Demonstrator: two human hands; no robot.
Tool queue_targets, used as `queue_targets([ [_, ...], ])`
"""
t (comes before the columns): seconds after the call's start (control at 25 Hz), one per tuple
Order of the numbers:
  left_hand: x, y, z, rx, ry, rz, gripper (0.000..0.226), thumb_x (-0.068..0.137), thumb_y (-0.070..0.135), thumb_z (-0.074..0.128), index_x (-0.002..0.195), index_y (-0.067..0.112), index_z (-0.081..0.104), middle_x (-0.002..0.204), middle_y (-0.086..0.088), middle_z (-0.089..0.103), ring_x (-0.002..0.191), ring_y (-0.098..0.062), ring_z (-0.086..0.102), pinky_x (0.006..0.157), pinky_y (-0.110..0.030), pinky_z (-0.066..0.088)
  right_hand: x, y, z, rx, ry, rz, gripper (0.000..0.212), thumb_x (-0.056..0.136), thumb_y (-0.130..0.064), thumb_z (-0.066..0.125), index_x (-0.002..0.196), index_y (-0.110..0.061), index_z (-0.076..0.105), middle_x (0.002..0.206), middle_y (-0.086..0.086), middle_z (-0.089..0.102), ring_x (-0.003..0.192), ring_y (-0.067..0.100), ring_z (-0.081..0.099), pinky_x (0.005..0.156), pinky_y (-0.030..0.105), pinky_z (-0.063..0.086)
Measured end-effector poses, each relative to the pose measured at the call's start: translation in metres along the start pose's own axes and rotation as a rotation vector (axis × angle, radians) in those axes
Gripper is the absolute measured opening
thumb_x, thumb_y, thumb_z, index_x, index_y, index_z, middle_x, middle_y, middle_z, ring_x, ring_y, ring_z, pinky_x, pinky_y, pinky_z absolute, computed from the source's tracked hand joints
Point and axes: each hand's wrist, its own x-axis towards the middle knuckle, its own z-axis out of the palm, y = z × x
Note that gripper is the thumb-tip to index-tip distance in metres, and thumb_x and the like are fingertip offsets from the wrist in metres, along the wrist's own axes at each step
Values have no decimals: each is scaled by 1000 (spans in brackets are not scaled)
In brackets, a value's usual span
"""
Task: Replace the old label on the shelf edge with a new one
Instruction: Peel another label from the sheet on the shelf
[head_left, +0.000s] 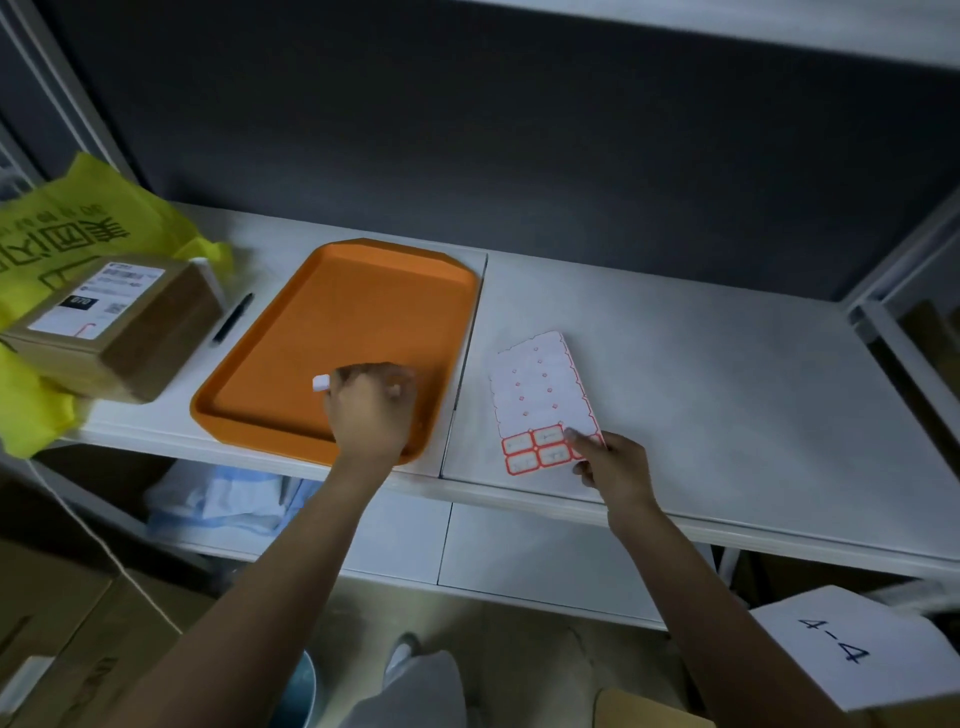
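At right hand (613, 467), label sheet (540, 395)

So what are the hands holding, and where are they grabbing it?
The right hand pinches the label sheet at its near right corner. The left hand, over the orange tray, grips a small white thing; only its end shows.

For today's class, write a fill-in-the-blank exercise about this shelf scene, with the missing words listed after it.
1. The left hand grips a small white object above the ____ tray.
2. The right hand holds a corner of the label sheet, which lies to the ____ of the tray.
3. The pen lying between the tray and the cardboard box is ____.

Missing words: orange; right; black.
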Motion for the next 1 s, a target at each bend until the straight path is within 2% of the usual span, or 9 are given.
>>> queue_targets([
  [0.08,-10,19,8,-144,-86,162,11,85,24,69,92,24,78,96,-3,75,99,-29,63,91,-37,49,-5,-4,-1,209,-86,56,17,91,-25,64,84,-10,69,75,8,72,58,16,67,58,25,51],
  [0.16,-23,35,16,-279,-221,313,21,80,21,76,100,22,77,107,2,74,107,-20,62,96,-28,45,-10,-9,-1,398,-182,106,22,97,-27,55,96,-8,66,82,11,75,74,23,73,59,25,56],
  [0.24,-34,48,25,-310,-304,403,31,76,28,80,106,24,76,118,7,69,114,-15,54,97,-17,37,-13,-12,-2,529,-256,130,28,100,-26,49,106,-3,63,91,17,74,85,30,72,63,27,58],
  [0.32,-43,57,34,-280,-347,486,37,75,36,80,111,28,74,126,10,65,120,-15,49,100,-28,38,-14,-15,-4,571,-286,120,30,99,-26,50,107,0,63,93,21,72,85,30,72,68,30,59],
  [0.44,-53,69,42,-245,-379,559,40,78,43,75,117,33,71,127,15,64,127,-10,47,104,-36,30,-17,-16,-9,521,-282,58,34,95,-29,58,105,2,66,94,18,72,82,26,71,75,33,58],
  [0.56,-57,73,48,-198,-369,588,37,83,45,70,119,36,69,125,17,65,130,-6,44,105,-32,22,-21,-14,-11,459,-292,6,34,92,-32,62,106,-2,69,97,16,71,86,24,68,79,33,58],
  [0.68,-59,79,52,-185,-344,617,31,84,44,69,114,38,70,119,18,68,127,-4,47,101,-26,18,-26,-11,-17,399,-297,-31,30,90,-35,63,103,-9,72,91,10,72,89,20,69,74,29,56],
  [0.84,-58,84,52,-180,-338,624,23,83,41,70,105,37,73,105,17,72,115,-4,55,94,-26,19,-27,-6,-26,311,-210,-128,16,84,-19,72,97,-10,70,83,4,74,86,20,71,72,29,54],
  [1.0,-59,84,54,-197,-327,619,22,80,41,74,100,34,75,99,13,74,104,-11,60,87,-25,18,-24,-5,-30,183,-52,-277,27,76,-11,79,97,-18,64,84,-4,73,77,15,71,62,23,54],
])
